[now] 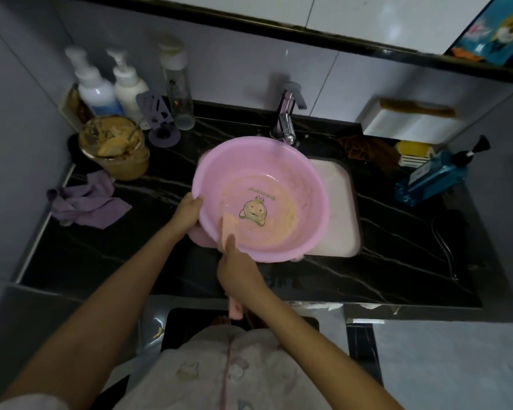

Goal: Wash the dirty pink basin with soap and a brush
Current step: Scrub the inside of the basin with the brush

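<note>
The pink basin [282, 161] rests tilted over the left part of the sink [338, 202], smeared inside with a yellowish film around a cartoon print. My left hand [188, 210] grips its near-left rim. My right hand [237, 272] holds a pink brush [229, 227] by the handle. The brush head lies inside the basin against the near wall, and the handle end sticks out below my wrist. A blue soap pump bottle [433, 176] lies on the counter at the right.
A chrome tap [288, 116] stands behind the basin. On the black counter [131, 261] sit a dirty glass jar [116, 146], a purple cloth [86, 202], two white pump bottles [110, 84], a clear bottle [178, 84], a brown rag [367, 149] and a yellow sponge [412, 149].
</note>
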Available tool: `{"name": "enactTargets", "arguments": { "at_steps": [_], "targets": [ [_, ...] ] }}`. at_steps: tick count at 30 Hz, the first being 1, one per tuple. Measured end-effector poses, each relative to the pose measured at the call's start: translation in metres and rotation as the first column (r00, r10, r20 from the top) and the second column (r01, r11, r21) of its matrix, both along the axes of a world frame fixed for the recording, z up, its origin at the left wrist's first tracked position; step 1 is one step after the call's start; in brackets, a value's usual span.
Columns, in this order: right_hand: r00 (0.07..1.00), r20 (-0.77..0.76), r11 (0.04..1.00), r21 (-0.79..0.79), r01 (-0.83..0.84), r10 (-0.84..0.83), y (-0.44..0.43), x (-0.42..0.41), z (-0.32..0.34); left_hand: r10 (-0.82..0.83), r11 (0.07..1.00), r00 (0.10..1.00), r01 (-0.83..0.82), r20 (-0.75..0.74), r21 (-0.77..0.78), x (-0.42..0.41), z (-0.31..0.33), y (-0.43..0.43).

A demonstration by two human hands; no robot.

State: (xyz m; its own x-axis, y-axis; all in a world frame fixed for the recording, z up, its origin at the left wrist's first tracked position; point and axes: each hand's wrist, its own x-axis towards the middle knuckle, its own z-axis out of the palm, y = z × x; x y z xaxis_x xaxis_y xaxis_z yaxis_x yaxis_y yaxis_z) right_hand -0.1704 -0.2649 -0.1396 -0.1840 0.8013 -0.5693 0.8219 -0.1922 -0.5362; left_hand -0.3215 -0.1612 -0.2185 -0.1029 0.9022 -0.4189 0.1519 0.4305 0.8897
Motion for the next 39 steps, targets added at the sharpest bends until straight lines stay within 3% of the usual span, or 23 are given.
{"name": "enactTargets", "arguments": {
  "at_steps": [2, 5, 10, 11, 12, 13, 15, 17, 21, 24, 26, 28, 33, 36, 39],
  "targets": [
    [0.996, -0.092, 1.0, 0.016, 0.004, -0.003, 0.006, -0.018, -0.004, 0.027, 0.999, 1.0, -0.026, 0.016, -0.025, 0.0, 0.004, -0.001],
    [0.941, -0.274, 0.98, -0.033, 0.199, -0.2, 0.036, -0.02, -0.006, 0.095, 0.995, 0.995, -0.095, 0.005, -0.022, 0.004, 0.011, -0.003],
    [0.703, -0.461, 0.804, -0.04, 0.593, -0.541, 0.048, 0.057, 0.004, 0.133, 0.988, 0.991, -0.132, 0.019, -0.079, 0.006, 0.022, -0.009],
    [0.646, -0.476, 0.766, -0.098, 0.636, -0.597, 0.043, 0.075, 0.003, 0.086, 0.995, 0.995, -0.088, -0.047, -0.048, 0.005, 0.023, -0.016],
    [0.584, -0.478, 0.718, -0.158, 0.677, -0.656, 0.038, 0.093, 0.001, -0.019, 1.0, 0.979, 0.023, -0.201, 0.018, 0.005, 0.024, -0.023],
    [0.528, -0.478, 0.673, -0.204, 0.711, -0.702, 0.033, 0.109, 0.0, -0.118, 0.984, 0.906, 0.162, -0.406, 0.077, 0.005, 0.02, -0.031],
    [0.447, -0.493, 0.612, -0.243, 0.753, -0.746, 0.022, 0.128, -0.003, -0.204, 0.903, 0.643, 0.414, -0.739, 0.111, 0.007, 0.011, -0.05],
    [0.386, -0.548, 0.582, -0.241, 0.776, -0.742, 0.014, 0.142, -0.003, -0.13, 0.813, 0.497, 0.549, -0.858, 0.195, 0.014, 0.006, -0.064],
    [0.308, -0.603, 0.534, -0.238, 0.811, -0.736, 0.009, 0.165, -0.004, 0.051, 0.602, 0.391, 0.722, -0.919, 0.341, 0.027, 0.001, -0.06],
    [0.306, -0.592, 0.531, -0.249, 0.81, -0.746, 0.012, 0.188, -0.004, -0.016, 0.374, 0.36, 0.867, -0.933, 0.329, 0.052, 0.012, -0.049],
    [0.335, -0.582, 0.545, -0.23, 0.806, -0.741, 0.014, 0.196, -0.003, -0.021, 0.275, 0.331, 0.909, -0.944, 0.312, 0.06, 0.02, -0.05],
    [0.376, -0.599, 0.58, -0.187, 0.793, -0.707, 0.02, 0.209, 0.006, -0.008, 0.307, 0.422, 0.864, -0.907, 0.399, 0.068, 0.036, -0.048],
    [0.502, -0.649, 0.633, 0.041, 0.773, -0.571, 0.037, 0.226, 0.029, 0.028, 0.529, 0.765, 0.535, -0.643, 0.659, 0.091, 0.107, -0.023],
    [0.592, -0.658, 0.64, 0.211, 0.739, -0.466, 0.05, 0.23, 0.042, 0.11, 0.635, 0.889, 0.281, -0.444, 0.72, 0.105, 0.141, -0.001],
    [0.609, -0.676, 0.658, 0.238, 0.714, -0.416, 0.06, 0.237, 0.054, 0.119, 0.719, 0.953, 0.111, -0.279, 0.686, 0.106, 0.145, 0.023]
  ]
}}
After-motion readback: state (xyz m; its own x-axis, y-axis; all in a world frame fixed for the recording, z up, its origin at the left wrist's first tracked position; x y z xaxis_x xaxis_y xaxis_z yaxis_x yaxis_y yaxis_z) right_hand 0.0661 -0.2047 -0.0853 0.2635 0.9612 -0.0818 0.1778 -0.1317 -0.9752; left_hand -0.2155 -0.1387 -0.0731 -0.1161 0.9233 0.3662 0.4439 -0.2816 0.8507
